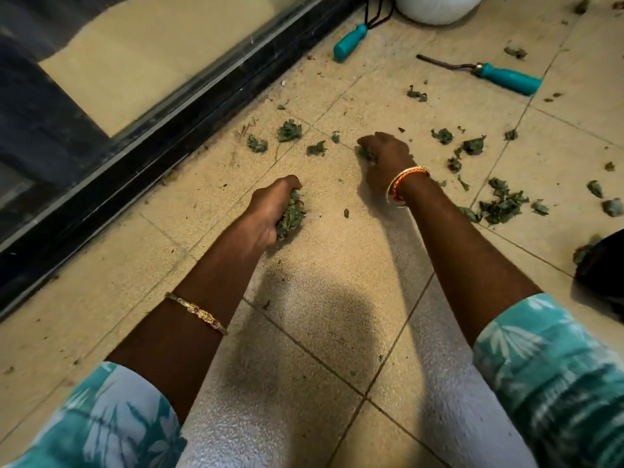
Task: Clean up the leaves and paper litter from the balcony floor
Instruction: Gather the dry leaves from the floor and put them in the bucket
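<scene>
Near edge: two teal-and-white leaf-print sleeves (pixel 553 366) are framing the view, both forearms reaching out over the beige tiled balcony floor (pixel 337 332). A gold bangle with red stones (pixel 197 314) is sitting on the left forearm.

Left hand (pixel 270 211) is curling round a bunch of crumpled green leaves (pixel 290 216), knuckles up, the bunch touching the floor tile under it.

Right hand (pixel 385 155), a bit farther and to the right, is resting knuckles up on the floor, fingers bent over a small green leaf scrap (pixel 366 153); grip is closing on it. Orange-and-white bangles (pixel 407 184) are sitting at that wrist.

Loose green leaf scraps are lying scattered on the tiles: a few (pixel 288 130) just beyond and left of the right hand, a denser pile (pixel 503 204) near right, beside the right forearm. A dark object (pixel 604 261) is showing at the right edge; cannot tell what it is.

Left: a black door track with glass pane (pixel 141 153) is running diagonally, near left to far centre.

Far: a teal-handled garden tool with a thin dark metal shaft (pixel 506 77) is lying flat at far right. A second teal-handled tool (pixel 349 42) is lying close to the track, its head mostly out of view. A white rounded pot base (pixel 435 10) is standing at the top edge, just beyond the tools.
</scene>
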Demonstrator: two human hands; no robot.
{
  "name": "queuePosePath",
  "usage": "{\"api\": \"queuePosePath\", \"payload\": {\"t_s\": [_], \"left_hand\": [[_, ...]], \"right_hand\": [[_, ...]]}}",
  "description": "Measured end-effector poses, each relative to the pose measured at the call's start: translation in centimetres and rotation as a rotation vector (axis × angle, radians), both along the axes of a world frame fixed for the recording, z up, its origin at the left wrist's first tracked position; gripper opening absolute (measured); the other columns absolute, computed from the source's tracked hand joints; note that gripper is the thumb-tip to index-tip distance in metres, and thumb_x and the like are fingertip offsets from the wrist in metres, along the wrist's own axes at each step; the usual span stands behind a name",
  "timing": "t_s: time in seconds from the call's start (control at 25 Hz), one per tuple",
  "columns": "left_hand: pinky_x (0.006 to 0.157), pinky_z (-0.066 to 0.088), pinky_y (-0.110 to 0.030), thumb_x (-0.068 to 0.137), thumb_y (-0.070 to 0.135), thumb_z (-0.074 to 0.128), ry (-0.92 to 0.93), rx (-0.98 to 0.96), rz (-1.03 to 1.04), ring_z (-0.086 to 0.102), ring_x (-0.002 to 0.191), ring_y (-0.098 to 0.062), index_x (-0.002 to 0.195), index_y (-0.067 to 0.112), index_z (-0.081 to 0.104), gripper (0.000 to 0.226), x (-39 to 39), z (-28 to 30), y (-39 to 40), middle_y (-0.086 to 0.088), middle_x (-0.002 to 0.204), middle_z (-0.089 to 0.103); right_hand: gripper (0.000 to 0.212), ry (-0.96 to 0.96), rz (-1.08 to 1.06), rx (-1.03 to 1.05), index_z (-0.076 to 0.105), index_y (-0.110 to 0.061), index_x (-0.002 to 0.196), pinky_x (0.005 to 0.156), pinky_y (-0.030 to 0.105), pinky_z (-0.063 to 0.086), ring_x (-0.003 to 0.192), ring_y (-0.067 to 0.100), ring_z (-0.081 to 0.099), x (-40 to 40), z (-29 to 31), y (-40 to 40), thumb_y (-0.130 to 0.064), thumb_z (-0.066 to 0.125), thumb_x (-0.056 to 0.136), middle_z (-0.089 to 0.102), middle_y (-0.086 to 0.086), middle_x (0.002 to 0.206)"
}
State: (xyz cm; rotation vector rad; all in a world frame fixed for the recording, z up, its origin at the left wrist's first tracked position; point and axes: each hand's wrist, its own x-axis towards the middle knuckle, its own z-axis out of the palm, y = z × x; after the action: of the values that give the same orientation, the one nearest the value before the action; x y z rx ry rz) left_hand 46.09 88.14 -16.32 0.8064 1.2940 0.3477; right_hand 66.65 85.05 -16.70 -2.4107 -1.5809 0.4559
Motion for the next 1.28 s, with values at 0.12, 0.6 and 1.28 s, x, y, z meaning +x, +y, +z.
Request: {"api": "queuePosePath", "payload": {"t_s": [0.12, 0.6, 1.28], "left_hand": [[0.041, 0.038, -0.02, 0.083, 0.026, 0.053, 0.008, -0.033, 0.001, 0.053, 0.053, -0.016, 0.065, 0.014, 0.06, 0.023, -0.5, -0.5, 0.2, -0.001, 0.064, 0.064], [0.039, 0.036, -0.018, 0.094, 0.023, 0.048, -0.036, -0.008, 0.032, 0.044, 0.038, -0.012, 0.07, 0.018, 0.061, 0.027, -0.6, -0.2, -0.4, 0.004, 0.057, 0.056], [0.033, 0.033, -0.016, 0.101, 0.033, 0.041, -0.232, -0.101, -0.098, 0.046, 0.037, -0.01, 0.097, 0.009, 0.059, 0.031, -0.4, 0.5, -3.1, -0.008, 0.077, 0.064]], "right_hand": [[0.037, -0.133, 0.028, 0.098, 0.053, -0.001, 0.125, 0.099, 0.037, 0.037, 0.121, 0.037, 0.045, -1.2, -2.3, -0.3, 0.001, 0.047, 0.088, 0.051, 0.021, 0.129], [0.018, -0.016, 0.177, 0.21, 0.066, 0.005, 0.086, 0.072, 0.036, 0.048, 0.089, 0.033, 0.058, -6.4, -1.0, -6.0, -0.012, 0.064, 0.084, 0.061, 0.02, 0.095], [0.023, 0.988, -0.338, 0.321, 0.057, -0.009, 0.081, 0.063, 0.034, 0.058, 0.066, 0.02, 0.068, -8.9, 4.0, -6.8, 0.008, 0.071, 0.073, 0.068, 0.011, 0.081]]}}
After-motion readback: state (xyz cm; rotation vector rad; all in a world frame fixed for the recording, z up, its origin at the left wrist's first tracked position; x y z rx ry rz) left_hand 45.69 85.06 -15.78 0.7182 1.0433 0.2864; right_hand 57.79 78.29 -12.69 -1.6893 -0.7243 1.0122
